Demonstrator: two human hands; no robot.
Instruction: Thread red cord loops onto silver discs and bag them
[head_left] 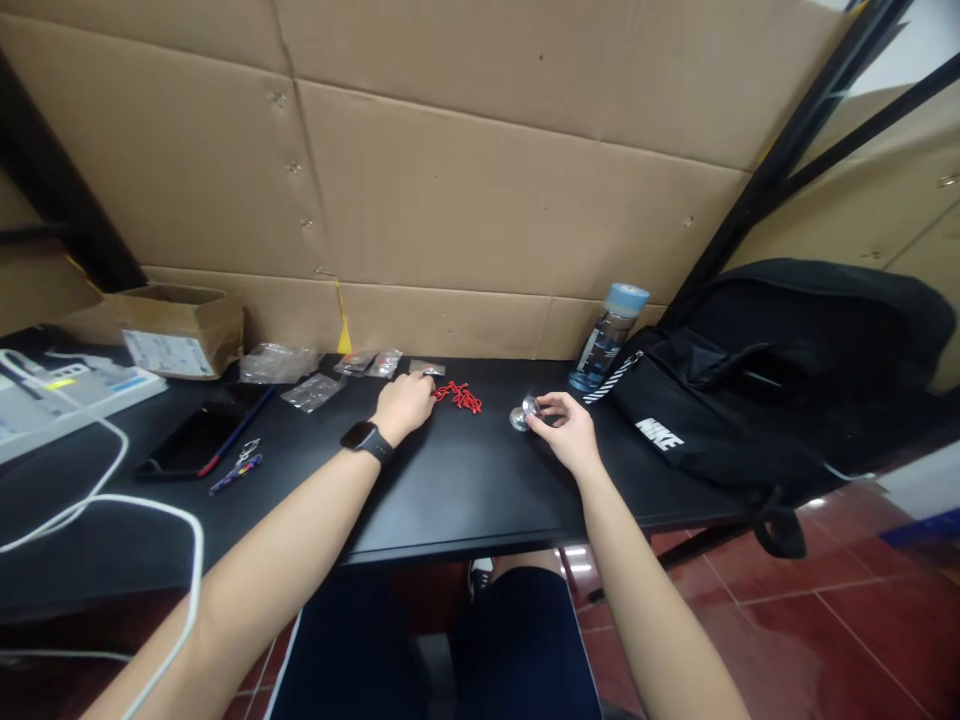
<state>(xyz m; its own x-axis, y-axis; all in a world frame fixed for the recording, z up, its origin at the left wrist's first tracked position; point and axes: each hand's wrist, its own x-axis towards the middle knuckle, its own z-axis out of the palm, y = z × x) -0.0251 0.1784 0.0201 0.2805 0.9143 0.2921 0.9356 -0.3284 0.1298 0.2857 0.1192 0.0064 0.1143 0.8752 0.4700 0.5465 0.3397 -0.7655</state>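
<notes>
My left hand (pixel 405 403), with a black watch on the wrist, rests on the black table (pixel 465 480) with its fingers curled at the edge of a small heap of red pieces (pixel 459 396). Whether it pinches one of them I cannot make out. My right hand (pixel 566 428) is closed in a pinch on a small shiny silver round part (pixel 523 414), held just above the tabletop to the right of the red heap.
Several small clear plastic bags (pixel 311 391) lie at the table's back left, beside a cardboard box (pixel 180 328). A black phone (pixel 196 437), pens (pixel 236 472) and white cables (pixel 150 505) sit left. A water bottle (pixel 609 336) and black backpack (pixel 757 385) stand right.
</notes>
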